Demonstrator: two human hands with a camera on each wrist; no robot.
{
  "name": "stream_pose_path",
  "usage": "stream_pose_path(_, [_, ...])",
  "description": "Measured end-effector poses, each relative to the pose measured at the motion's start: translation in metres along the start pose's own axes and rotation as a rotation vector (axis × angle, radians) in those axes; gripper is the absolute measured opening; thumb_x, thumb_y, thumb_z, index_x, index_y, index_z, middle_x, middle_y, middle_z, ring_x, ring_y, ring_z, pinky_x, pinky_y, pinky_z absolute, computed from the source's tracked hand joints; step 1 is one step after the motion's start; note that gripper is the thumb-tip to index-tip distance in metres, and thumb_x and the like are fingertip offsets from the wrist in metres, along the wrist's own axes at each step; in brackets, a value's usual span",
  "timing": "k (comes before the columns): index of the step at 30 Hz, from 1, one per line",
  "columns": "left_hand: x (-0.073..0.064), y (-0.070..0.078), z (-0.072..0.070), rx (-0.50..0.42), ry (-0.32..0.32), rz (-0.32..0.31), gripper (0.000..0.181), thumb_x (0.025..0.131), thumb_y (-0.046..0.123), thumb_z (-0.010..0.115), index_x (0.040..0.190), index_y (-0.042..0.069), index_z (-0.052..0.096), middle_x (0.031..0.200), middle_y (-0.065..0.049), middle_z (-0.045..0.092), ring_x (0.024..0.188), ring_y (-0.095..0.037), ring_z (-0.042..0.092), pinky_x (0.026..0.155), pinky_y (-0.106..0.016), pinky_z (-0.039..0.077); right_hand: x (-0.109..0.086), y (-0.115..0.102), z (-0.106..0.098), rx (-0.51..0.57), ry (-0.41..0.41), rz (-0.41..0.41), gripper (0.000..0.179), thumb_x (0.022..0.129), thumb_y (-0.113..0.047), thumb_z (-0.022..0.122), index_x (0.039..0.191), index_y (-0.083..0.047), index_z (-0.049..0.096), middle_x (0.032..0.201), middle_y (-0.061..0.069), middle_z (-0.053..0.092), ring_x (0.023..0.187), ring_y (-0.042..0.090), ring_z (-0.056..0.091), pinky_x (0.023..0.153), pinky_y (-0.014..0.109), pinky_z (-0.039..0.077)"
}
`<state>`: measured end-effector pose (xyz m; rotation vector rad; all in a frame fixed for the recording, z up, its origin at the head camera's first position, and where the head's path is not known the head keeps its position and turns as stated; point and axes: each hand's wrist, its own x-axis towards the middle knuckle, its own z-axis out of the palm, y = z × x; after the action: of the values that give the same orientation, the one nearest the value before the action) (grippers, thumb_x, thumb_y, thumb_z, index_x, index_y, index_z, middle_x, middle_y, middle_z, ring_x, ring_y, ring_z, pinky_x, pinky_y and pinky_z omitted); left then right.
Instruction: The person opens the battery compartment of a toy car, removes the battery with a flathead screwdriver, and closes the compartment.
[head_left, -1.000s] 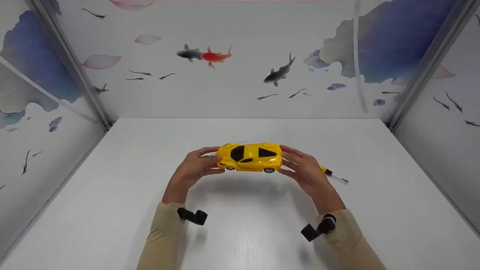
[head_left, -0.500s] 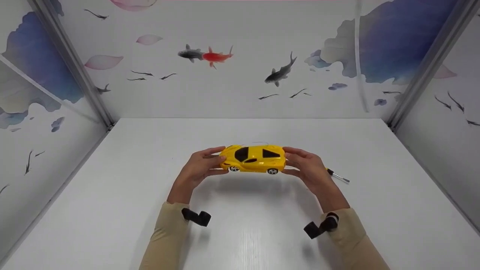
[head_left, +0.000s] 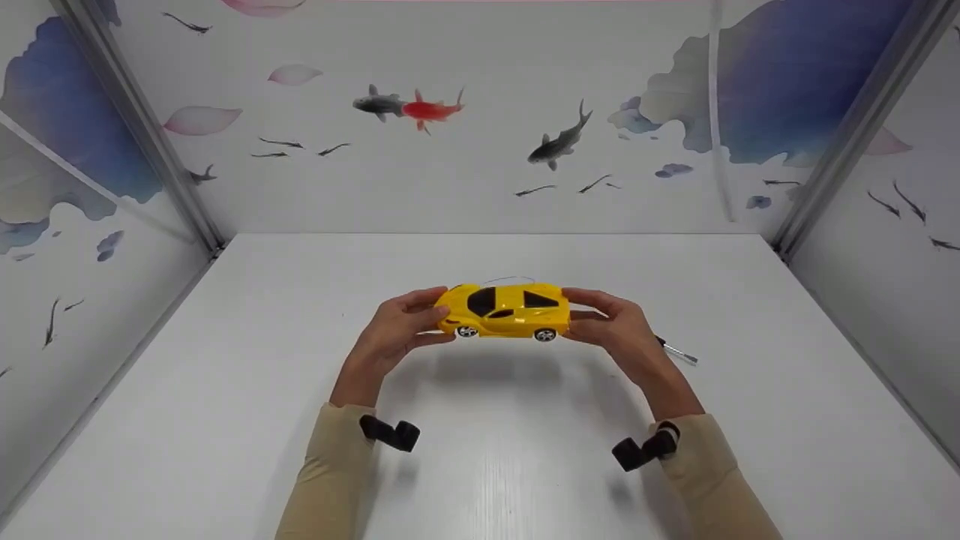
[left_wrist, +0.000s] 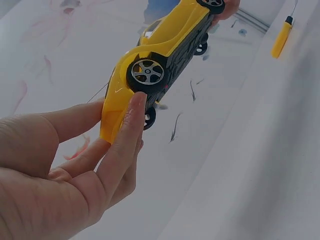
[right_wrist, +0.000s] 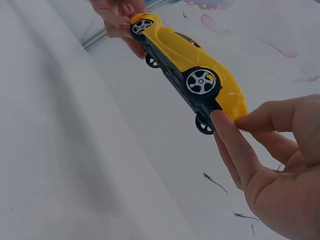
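A yellow toy car (head_left: 504, 312) with dark windows and a black underside is held up above the white table, its nose to the left. My left hand (head_left: 397, 330) grips the front end, with the thumb on the yellow body and fingers beneath it. At the rear end, my right hand (head_left: 615, 330) pinches the car between thumb and fingers. In the left wrist view, a front wheel (left_wrist: 147, 72) sits just above a fingertip. From the right wrist, the rear wheel (right_wrist: 201, 81) and dark underside show. A thin wire arcs behind the roof.
A screwdriver (head_left: 679, 352) lies on the table (head_left: 480, 465) beyond the right forearm, which hides its handle in the head view; the yellow handle (left_wrist: 282, 41) shows in the left wrist view. Printed panels (head_left: 480, 187) wall the table at the back and sides.
The car and both hands have shifted slightly right since a second ago. The right forearm now covers the screwdriver's yellow handle. Both hands keep their hold on the car.
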<state>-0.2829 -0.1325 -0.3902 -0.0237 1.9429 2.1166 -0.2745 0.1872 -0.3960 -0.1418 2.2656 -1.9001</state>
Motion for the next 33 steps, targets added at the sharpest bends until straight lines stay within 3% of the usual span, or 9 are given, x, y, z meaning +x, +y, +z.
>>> stream_pose_path(7, [-0.0012, 0.0018, -0.0008, -0.043, -0.008, -0.008, 0.048, 0.098, 0.013, 0.064, 0.144, 0.015, 0.053, 0.141, -0.014, 0.058, 0.103, -0.022, 0.071, 0.088, -0.032, 0.061, -0.0017, 0.0004, -0.0017, -0.139, -0.006, -0.082, 0.055, 0.089, -0.01, 0.073, 0.142, -0.016, 0.057, 0.155, 0.008, 0.044, 0.136, 0.029, 0.054, 0.102, 0.033, 0.054])
stream_pose_path(17, [-0.0001, 0.0019, 0.0026, -0.09, -0.014, 0.004, 0.056, 0.098, 0.013, 0.064, 0.15, 0.017, 0.045, 0.147, -0.013, 0.054, 0.1, -0.02, 0.072, 0.086, -0.032, 0.061, -0.002, 0.0013, 0.0022, -0.227, 0.049, -0.239, 0.052, 0.087, 0.002, 0.073, 0.136, -0.014, 0.062, 0.147, 0.01, 0.052, 0.132, 0.032, 0.057, 0.096, 0.025, 0.056])
stream_pose_path(25, [-0.0001, 0.0001, 0.0071, -0.04, -0.011, 0.095, 0.038, 0.099, 0.018, 0.064, 0.135, 0.006, 0.061, 0.135, -0.016, 0.058, 0.107, -0.023, 0.069, 0.09, -0.034, 0.06, -0.0029, 0.0, 0.003, -0.283, 0.137, -0.279, 0.046, 0.088, -0.005, 0.074, 0.132, -0.014, 0.065, 0.14, 0.009, 0.059, 0.124, 0.029, 0.062, 0.095, 0.024, 0.056])
stream_pose_path(33, [-0.0025, -0.0011, 0.0039, 0.051, -0.137, 0.2, 0.048, 0.094, 0.018, 0.071, 0.139, 0.005, 0.058, 0.141, -0.016, 0.052, 0.117, -0.025, 0.066, 0.098, -0.035, 0.057, -0.0025, 0.0003, 0.0023, -0.268, 0.166, -0.285, 0.043, 0.091, -0.009, 0.072, 0.133, -0.011, 0.064, 0.139, 0.01, 0.06, 0.12, 0.028, 0.064, 0.094, 0.019, 0.055])
